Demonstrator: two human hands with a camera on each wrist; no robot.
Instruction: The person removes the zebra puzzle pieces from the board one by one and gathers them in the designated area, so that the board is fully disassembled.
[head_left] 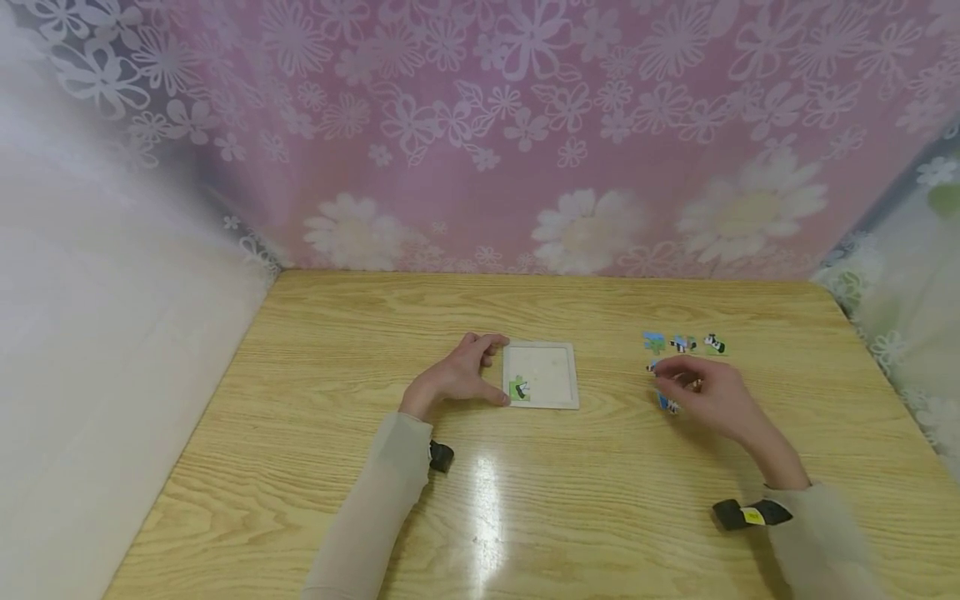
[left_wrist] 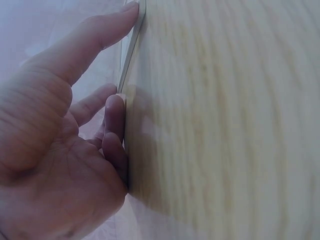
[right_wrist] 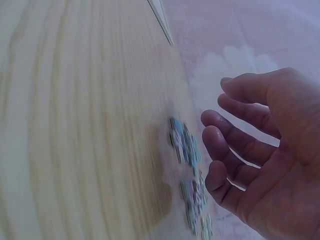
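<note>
A square white puzzle tray lies on the table with one green puzzle piece in its near left corner. My left hand holds the tray at its left side, thumb at the near corner and index finger at the far one; in the left wrist view, the thumb touches the tray's edge. Over the loose puzzle pieces at the right hovers my right hand, its fingers loosely bent. The right wrist view shows no piece between those fingers, and the pieces lie below, apart from the hand.
The wooden table reaches back to a pink flowered curtain. A white cloth hangs along the left side, another flowered one at the right. Black wrist straps sit at both cuffs.
</note>
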